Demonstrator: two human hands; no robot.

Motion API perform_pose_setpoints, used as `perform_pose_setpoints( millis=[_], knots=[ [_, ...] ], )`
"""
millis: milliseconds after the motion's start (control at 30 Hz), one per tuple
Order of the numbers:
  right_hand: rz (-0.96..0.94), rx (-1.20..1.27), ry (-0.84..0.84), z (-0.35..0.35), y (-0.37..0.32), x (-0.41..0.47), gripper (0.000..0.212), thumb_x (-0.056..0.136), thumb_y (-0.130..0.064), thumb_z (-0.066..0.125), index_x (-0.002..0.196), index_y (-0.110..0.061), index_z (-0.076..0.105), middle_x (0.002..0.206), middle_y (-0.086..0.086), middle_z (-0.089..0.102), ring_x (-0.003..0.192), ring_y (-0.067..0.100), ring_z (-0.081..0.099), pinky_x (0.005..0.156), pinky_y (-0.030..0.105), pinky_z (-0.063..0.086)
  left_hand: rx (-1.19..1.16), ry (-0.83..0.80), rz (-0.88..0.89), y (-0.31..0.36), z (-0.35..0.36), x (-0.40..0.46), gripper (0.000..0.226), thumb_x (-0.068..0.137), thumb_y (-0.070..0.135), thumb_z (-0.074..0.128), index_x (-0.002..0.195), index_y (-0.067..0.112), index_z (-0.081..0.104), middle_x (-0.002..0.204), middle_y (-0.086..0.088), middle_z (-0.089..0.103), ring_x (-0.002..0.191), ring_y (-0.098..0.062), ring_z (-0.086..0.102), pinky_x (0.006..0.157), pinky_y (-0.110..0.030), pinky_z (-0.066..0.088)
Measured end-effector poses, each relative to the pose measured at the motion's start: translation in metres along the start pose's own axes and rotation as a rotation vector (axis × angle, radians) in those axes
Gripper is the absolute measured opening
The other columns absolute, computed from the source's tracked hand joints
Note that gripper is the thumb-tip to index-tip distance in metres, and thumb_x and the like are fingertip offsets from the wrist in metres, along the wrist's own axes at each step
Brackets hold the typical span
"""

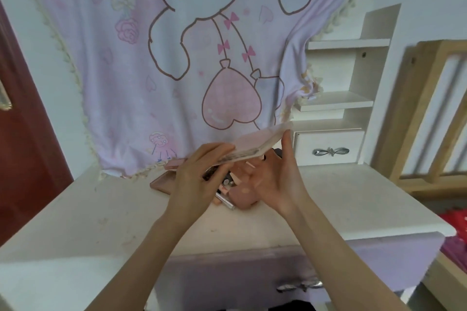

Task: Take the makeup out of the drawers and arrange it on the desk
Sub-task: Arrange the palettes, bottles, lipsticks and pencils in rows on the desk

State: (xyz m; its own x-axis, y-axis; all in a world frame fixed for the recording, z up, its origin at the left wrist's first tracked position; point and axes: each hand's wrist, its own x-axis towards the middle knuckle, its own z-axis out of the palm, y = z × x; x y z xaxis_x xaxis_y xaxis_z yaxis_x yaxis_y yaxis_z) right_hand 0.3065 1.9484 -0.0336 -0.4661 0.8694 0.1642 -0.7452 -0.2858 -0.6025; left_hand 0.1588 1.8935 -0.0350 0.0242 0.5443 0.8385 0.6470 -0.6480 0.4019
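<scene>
Pale pink makeup palette held flat and tilted above the white desk, raised at its far right corner; left hand gripping its near left edge, fingers curled over the top and thumb underneath; right hand palm-up beneath the right end, thumb upright against the palette's right edge, fingers loosely spread, whether those touch the underside cannot be told; below the hands, on the desk near its back edge, a small heap of makeup: a flat rose-pink case lying to the left, a silvery tube pointing toward the front, a rounded pink item under the right palm, other pieces too hidden to name; behind, hanging down to the desk, a pink cartoon cloth with a bear and heart balloons; to the right, white shelves over a small shut drawer with bow handle; at the desk's front, a lilac drawer with a silvery handle; dark red door at far left
</scene>
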Motion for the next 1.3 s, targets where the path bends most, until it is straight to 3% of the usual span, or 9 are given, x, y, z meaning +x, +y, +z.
perform_pose_setpoints(
  millis=[200,333,433,667,833,1000,1100,1233,1300],
  knots=[
    [-0.012,-0.051,-0.160,-0.008,0.001,-0.021,0.057,0.091,-0.052,0.041,0.125,-0.008,0.053,0.116,0.015,0.063,0.109,0.029,0.060,0.093,0.046,0.048,-0.193,-0.443,-0.178,0.018,-0.017,-0.008,0.034,0.080,0.053,0.050,0.111,0.040,0.058,0.122,0.027,0.053,0.117,0.007,0.046,0.095,-0.013,0.039],
    [0.027,-0.213,-0.196,-0.004,0.020,-0.021,0.053,0.085,-0.049,0.053,0.122,-0.012,0.059,0.137,0.018,0.048,0.128,0.034,0.044,0.107,0.060,0.029,-0.119,-0.378,-0.316,0.026,-0.011,-0.003,0.046,0.073,0.071,0.037,0.115,0.053,0.046,0.126,0.026,0.047,0.118,0.007,0.043,0.103,-0.030,0.039],
    [-0.003,-0.237,-0.235,0.000,0.028,-0.017,0.052,0.075,-0.048,0.071,0.114,-0.014,0.062,0.131,0.015,0.049,0.124,0.043,0.040,0.107,0.069,0.013,-0.112,-0.332,-0.382,0.028,-0.011,0.002,0.053,0.068,0.078,0.037,0.117,0.058,0.042,0.121,0.027,0.049,0.116,0.007,0.045,0.099,-0.032,0.042],
    [0.016,-0.303,-0.306,0.007,0.024,-0.029,0.056,0.062,-0.041,0.084,0.109,-0.020,0.063,0.143,0.030,0.026,0.132,0.051,0.023,0.102,0.073,0.001,-0.126,-0.577,-0.462,0.025,-0.026,0.010,0.070,0.054,0.090,0.040,0.120,0.069,0.029,0.129,0.027,0.043,0.108,0.006,0.050,0.092,-0.025,0.045],
    [-0.015,-0.431,-0.199,0.001,0.024,-0.035,0.031,0.080,-0.037,0.066,0.108,-0.023,0.065,0.111,0.005,0.066,0.106,0.025,0.061,0.091,0.040,0.051,-0.047,-0.580,-0.450,0.024,-0.027,0.008,0.065,0.064,0.080,0.046,0.126,0.060,0.036,0.125,0.024,0.052,0.108,0.010,0.052,0.090,-0.019,0.044],
    [-0.021,-0.559,-0.073,-0.005,0.024,-0.033,0.077,0.076,-0.038,0.069,0.138,-0.008,0.037,0.102,0.000,0.064,0.073,0.006,0.064,0.062,0.021,0.049,-0.035,-0.588,-0.416,0.025,-0.029,0.007,0.063,0.069,0.069,0.048,0.130,0.056,0.037,0.123,0.020,0.058,0.102,0.016,0.053,0.087,-0.010,0.041],
    [-0.031,-0.540,-0.105,-0.007,0.023,-0.031,0.074,0.077,-0.038,0.068,0.138,-0.009,0.038,0.096,-0.003,0.066,0.066,0.004,0.063,0.059,0.020,0.049,-0.099,-0.590,-0.408,0.025,-0.029,0.006,0.056,0.077,0.056,0.054,0.131,0.051,0.040,0.119,0.022,0.060,0.105,0.016,0.052,0.084,-0.006,0.043],
    [-0.040,-0.538,-0.176,-0.015,0.027,-0.032,0.051,0.084,-0.037,0.058,0.128,-0.013,0.051,0.117,0.009,0.065,0.105,0.026,0.062,0.084,0.038,0.053,-0.137,-0.610,-0.414,0.026,-0.033,0.008,0.047,0.080,0.054,0.055,0.125,0.055,0.044,0.100,0.036,0.062,0.099,0.019,0.054,0.070,0.000,0.043],
    [-0.013,-0.507,-0.166,-0.018,0.028,-0.033,0.051,0.082,-0.038,0.062,0.126,-0.014,0.053,0.119,0.012,0.063,0.106,0.035,0.055,0.087,0.042,0.052,-0.087,-0.644,-0.393,0.027,-0.032,0.009,0.052,0.075,0.061,0.053,0.126,0.054,0.044,0.101,0.037,0.060,0.098,0.019,0.053,0.073,0.001,0.042]
  ],
)
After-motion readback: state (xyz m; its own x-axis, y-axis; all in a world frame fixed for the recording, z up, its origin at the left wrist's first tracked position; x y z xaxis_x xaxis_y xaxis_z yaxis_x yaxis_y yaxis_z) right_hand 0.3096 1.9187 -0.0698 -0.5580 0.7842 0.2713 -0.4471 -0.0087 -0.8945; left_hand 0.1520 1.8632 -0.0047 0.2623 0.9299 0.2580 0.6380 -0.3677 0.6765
